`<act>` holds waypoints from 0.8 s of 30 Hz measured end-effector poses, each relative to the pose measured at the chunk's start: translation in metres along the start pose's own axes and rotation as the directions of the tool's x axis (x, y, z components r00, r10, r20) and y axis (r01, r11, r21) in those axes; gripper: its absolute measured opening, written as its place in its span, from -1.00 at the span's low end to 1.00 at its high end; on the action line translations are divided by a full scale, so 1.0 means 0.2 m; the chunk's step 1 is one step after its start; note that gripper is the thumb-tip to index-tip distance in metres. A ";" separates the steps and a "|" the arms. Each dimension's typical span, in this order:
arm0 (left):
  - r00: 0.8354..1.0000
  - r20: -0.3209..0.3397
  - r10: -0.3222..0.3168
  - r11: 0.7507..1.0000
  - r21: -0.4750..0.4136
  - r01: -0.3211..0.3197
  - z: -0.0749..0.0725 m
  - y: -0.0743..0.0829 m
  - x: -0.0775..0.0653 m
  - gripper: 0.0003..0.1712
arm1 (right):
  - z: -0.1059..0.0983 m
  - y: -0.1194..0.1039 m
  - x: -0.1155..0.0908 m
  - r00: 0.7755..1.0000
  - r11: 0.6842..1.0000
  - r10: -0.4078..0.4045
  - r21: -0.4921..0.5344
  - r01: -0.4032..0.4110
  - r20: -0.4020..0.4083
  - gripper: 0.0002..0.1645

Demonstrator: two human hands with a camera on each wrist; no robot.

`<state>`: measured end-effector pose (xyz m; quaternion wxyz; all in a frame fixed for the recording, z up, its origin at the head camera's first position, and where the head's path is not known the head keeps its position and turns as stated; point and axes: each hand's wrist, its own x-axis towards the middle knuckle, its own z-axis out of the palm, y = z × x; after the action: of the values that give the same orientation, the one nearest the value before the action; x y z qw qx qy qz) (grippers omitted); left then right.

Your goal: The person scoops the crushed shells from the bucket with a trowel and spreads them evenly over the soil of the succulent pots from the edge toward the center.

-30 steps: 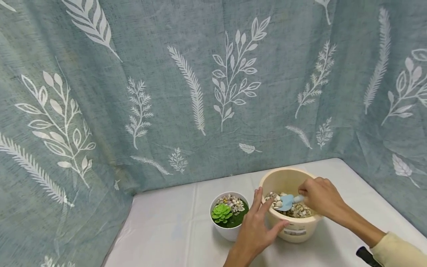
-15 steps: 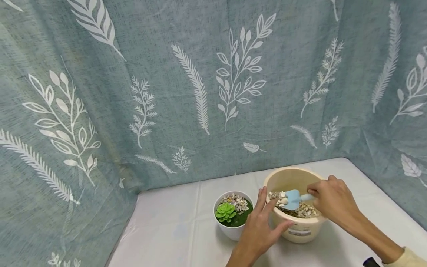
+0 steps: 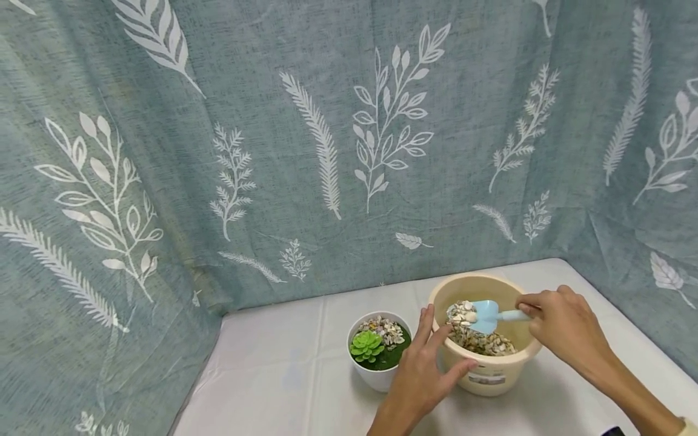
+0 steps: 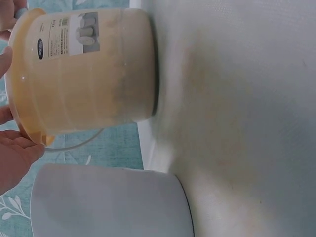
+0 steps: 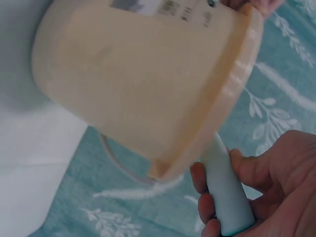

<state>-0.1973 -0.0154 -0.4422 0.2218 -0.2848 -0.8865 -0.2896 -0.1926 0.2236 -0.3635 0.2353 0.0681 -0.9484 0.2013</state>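
Note:
A cream plastic bucket (image 3: 488,369) stands on the table with mixed pebbles (image 3: 491,345) in its bottom. My left hand (image 3: 420,378) holds its rim at the near left, the fingers over the edge and the thumb on the front. In the left wrist view, fingertips sit at the rim by the handle's end. My right hand (image 3: 564,327) grips the handle of a light blue hand trowel (image 3: 485,317). The trowel's blade points left inside the bucket opening, heaped with pale pebbles (image 3: 462,313). In the right wrist view the bucket (image 5: 133,74) hides the blade, while the trowel handle (image 5: 227,192) shows between fingers and thumb.
Left of the bucket stands a white pot (image 3: 376,380) with a green succulent (image 3: 366,346), green ground cover and some pebbles. A white cloth (image 3: 262,375) covers the table. Behind it hangs a blue-green curtain (image 3: 305,157) with white leaf prints.
My right hand has drawn the trowel to the right and raised it, and pebbles now lie heaped on its blade. The left hand stays at the bucket's rim.

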 end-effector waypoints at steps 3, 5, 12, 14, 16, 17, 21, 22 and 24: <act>1.000 0.013 -0.011 1.000 -0.017 0.011 0.00 0.00 -0.01 -0.22 | -0.04 0.01 -0.01 1.000 1.000 0.001 -0.003 -0.001 -0.022 -0.87; 1.000 0.016 -0.013 1.000 -0.022 0.014 0.00 0.00 -0.01 -0.22 | -0.07 0.02 -0.01 0.999 1.000 -0.001 -0.007 0.001 -0.032 -0.86; 1.000 -0.009 -0.010 1.000 0.008 0.010 -0.02 -0.01 -0.01 -0.20 | -0.15 -0.01 -0.03 0.997 0.997 0.077 0.021 -0.078 0.028 -0.79; 1.000 -0.019 -0.004 1.000 0.015 0.004 -0.03 -0.01 -0.01 -0.19 | -0.16 -0.03 -0.03 0.995 0.995 0.096 0.017 -0.097 0.035 -0.77; 1.000 -0.025 0.001 1.000 0.010 -0.001 -0.04 -0.02 -0.01 -0.19 | -0.17 -0.06 -0.03 0.995 0.995 0.094 0.015 -0.095 0.030 -0.76; 1.000 -0.031 0.007 1.000 0.007 -0.007 -0.04 -0.02 -0.02 -0.20 | -0.17 -0.07 -0.03 0.996 0.996 0.087 0.015 -0.088 0.024 -0.76; 0.997 -0.062 0.036 0.999 -0.011 -0.037 -0.10 -0.04 -0.03 -0.27 | -0.17 -0.12 -0.01 0.999 0.999 0.040 0.027 -0.039 -0.007 -0.77; 0.997 -0.072 0.036 0.999 -0.019 -0.038 -0.12 -0.05 -0.04 -0.29 | -0.17 -0.13 -0.01 1.000 0.999 0.027 0.031 -0.027 -0.016 -0.78; 0.994 -0.106 0.025 0.999 -0.037 -0.029 -0.16 -0.09 -0.05 -0.32 | -0.16 -0.15 0.00 1.000 0.999 0.009 0.041 -0.008 -0.028 -0.79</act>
<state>-0.1937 -0.0513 -0.4306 0.2667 -0.2855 -0.8637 -0.3183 -0.1721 0.2094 -0.3265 0.2465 0.0660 -0.9409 0.2226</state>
